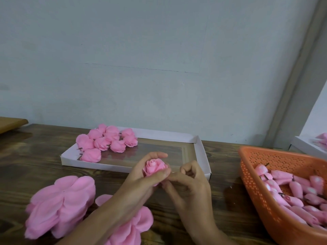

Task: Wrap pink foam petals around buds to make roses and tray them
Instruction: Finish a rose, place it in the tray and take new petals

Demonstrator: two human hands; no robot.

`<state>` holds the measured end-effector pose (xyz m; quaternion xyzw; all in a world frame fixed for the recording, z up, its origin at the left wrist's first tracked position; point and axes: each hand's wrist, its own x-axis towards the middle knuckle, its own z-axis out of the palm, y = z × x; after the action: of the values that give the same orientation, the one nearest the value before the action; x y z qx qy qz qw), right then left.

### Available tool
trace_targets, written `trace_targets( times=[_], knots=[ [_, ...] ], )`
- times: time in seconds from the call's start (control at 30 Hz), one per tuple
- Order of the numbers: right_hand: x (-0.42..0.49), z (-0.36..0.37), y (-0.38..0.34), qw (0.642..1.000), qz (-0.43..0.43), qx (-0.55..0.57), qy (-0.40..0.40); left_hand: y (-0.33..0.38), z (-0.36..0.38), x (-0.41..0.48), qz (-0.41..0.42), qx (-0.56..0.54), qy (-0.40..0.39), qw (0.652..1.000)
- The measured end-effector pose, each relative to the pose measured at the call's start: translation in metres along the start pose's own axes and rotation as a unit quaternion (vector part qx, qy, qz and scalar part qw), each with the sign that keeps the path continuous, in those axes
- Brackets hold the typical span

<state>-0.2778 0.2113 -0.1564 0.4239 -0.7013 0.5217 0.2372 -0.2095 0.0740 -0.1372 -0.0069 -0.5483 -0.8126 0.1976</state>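
1 rose [155, 167] sat bloom-up in the L grip [145, 177], whose fingers and thumb curled round it. It was held above the middle of the surface [221, 200], just in front of the tray [202, 152]. The R grip [190, 181] met the rose's base w/ thumb and 1 finger, the other fingers curled; pinching or only touching, can't tell. The 1 white tray lay toward the back edge, w/ approx 10 finished roses [106, 140] bunched at its left end. 2 piles of loose petals [60, 206] lay at the front-left corner, 1 partly under the L forearm. 1 orange basket [256, 183] stood at the right edge, full of buds [297, 188], too many to count. A 2nd white tray [304, 145] showed at the back-right corner, cut off, w/ some pink inside.
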Motion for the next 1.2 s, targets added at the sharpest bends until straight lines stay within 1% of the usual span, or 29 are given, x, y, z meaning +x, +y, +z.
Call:
trace_targets(
  times=[0.1, 0.17, 0.2, 0.23, 0.3, 0.37, 0.43, 0.57, 0.63, 0.67, 0.7, 0.77, 0.8, 0.83, 0.9, 0.97, 1.03, 1.17, 1.2],
  knots=[
    [0.002, -0.002, -0.002, 0.999, -0.043, 0.016, 0.018, 0.002, -0.001, 0.001, -0.007, 0.019, 0.003, 1.0],
    [0.003, -0.004, -0.004, 0.995, -0.066, 0.056, 0.044, 0.0, -0.001, 0.004, -0.001, 0.027, 0.027, 0.999],
    [0.003, -0.006, -0.004, 0.994, -0.074, 0.067, 0.039, -0.001, -0.001, 0.005, 0.002, 0.041, 0.038, 0.998],
    [0.003, -0.008, -0.004, 0.994, -0.081, 0.068, 0.016, -0.003, -0.002, 0.005, 0.006, 0.057, 0.044, 0.997],
    [0.002, -0.01, -0.005, 0.994, -0.084, 0.04, -0.058, -0.003, -0.004, 0.003, 0.017, 0.09, 0.038, 0.995],
    [0.001, -0.01, -0.004, 0.991, -0.084, 0.015, -0.106, -0.001, -0.003, 0.001, 0.031, 0.105, -0.003, 0.994],
    [0.0, -0.007, -0.004, 0.989, -0.089, 0.007, -0.114, 0.001, -0.003, 0.001, 0.036, 0.11, -0.037, 0.993],
    [0.001, -0.008, -0.003, 0.988, -0.084, 0.0, -0.131, 0.004, -0.002, 0.0, 0.022, 0.106, -0.035, 0.994],
    [0.001, -0.008, -0.004, 0.988, -0.068, 0.024, -0.135, 0.005, -0.001, 0.001, -0.001, 0.088, -0.008, 0.996],
    [0.001, -0.007, -0.005, 0.99, -0.053, 0.049, -0.12, 0.005, -0.002, 0.002, -0.009, 0.071, 0.018, 0.997],
    [0.001, -0.005, -0.006, 0.992, -0.034, 0.077, -0.092, 0.004, -0.003, 0.004, -0.014, 0.039, 0.042, 0.998],
    [-0.002, 0.0, -0.007, 0.993, 0.019, 0.114, -0.034, 0.004, -0.004, 0.007, -0.03, -0.06, 0.067, 0.996],
    [-0.004, 0.003, -0.008, 0.99, 0.052, 0.13, -0.031, 0.003, -0.003, 0.009, -0.032, -0.107, 0.075, 0.991],
    [-0.005, 0.006, -0.009, 0.985, 0.082, 0.142, -0.049, 0.002, -0.002, 0.012, -0.029, -0.144, 0.088, 0.985],
    [-0.009, 0.01, -0.011, 0.981, 0.105, 0.138, -0.081, 0.0, 0.003, 0.015, -0.02, -0.186, 0.113, 0.976],
    [-0.013, 0.013, -0.011, 0.979, 0.115, 0.144, -0.084, -0.004, 0.007, 0.015, -0.03, -0.209, 0.11, 0.971],
    [-0.015, 0.013, -0.013, 0.968, 0.148, 0.185, -0.079, -0.006, 0.015, 0.013, -0.06, -0.211, 0.099, 0.971],
    [-0.011, 0.012, -0.012, 0.96, 0.172, 0.216, -0.048, -0.008, 0.017, 0.007, -0.045, -0.187, 0.077, 0.978],
    [-0.007, 0.01, -0.012, 0.954, 0.177, 0.24, -0.043, -0.006, 0.014, 0.005, -0.046, -0.18, 0.057, 0.981]
  ],
)
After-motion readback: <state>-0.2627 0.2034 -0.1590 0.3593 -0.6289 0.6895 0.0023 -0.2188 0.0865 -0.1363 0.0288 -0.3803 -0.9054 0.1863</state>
